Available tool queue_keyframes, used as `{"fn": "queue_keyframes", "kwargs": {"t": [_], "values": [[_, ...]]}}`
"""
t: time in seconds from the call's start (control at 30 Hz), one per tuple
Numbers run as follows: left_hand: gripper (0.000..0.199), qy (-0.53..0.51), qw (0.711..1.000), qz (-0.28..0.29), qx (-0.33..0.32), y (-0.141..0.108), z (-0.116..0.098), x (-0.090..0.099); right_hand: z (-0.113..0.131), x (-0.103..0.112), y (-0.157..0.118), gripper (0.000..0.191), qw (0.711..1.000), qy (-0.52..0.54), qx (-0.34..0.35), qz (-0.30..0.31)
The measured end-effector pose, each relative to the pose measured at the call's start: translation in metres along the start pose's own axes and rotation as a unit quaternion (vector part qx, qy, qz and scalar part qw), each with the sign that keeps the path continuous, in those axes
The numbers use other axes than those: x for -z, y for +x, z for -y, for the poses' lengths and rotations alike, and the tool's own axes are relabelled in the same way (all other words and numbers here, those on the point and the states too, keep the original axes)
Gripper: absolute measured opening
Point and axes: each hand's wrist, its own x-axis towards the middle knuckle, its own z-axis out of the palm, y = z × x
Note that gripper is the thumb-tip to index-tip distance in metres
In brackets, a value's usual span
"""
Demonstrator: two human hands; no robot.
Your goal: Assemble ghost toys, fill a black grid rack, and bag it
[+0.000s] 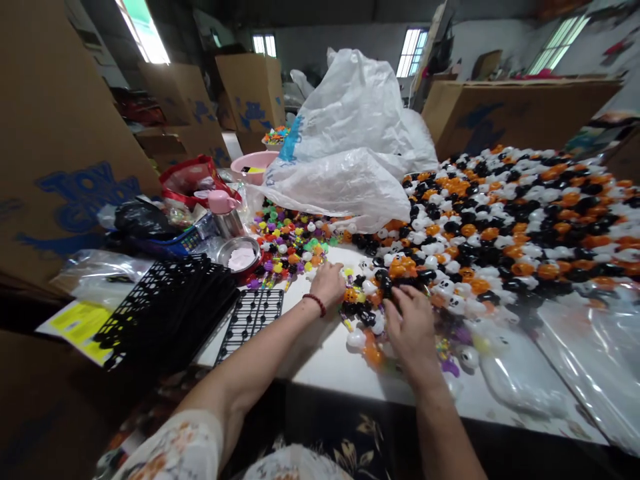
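At the left edge of the near heap of small plastic Halloween figures, my left hand has its fingers drawn together and bent down. What is under its fingertips, if anything, I cannot make out. My right hand reaches over the same heap with its fingers apart, touching black and orange figures. A white ghost figure and an orange pumpkin figure lie by the near edge. Farther back is a pile of small mixed-colour toys.
A large pile of orange, black and white figures covers the right. Clear plastic bags lie at front right. Black plastic grids, a metal bowl and a pink-lidded flask stand left. Behind rises a white sack.
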Motion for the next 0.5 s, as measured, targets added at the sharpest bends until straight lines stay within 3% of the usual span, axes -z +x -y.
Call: {"fn": "queue_keyframes", "kwargs": {"t": [0.1,0.23,0.5], "values": [[0.025,0.03,0.999,0.033,0.013,0.019,-0.004,-0.015,0.015,-0.016,-0.027,0.029,0.998,0.019,0.043,0.049],[0.029,0.06,0.997,0.038,0.024,0.018,0.0,-0.023,0.024,-0.03,-0.049,0.027,0.993,0.034,0.076,0.084],[0.029,0.033,0.999,0.028,0.016,-0.005,0.029,-0.015,0.042,-0.042,-0.033,0.028,0.988,0.053,0.11,0.095]]}}
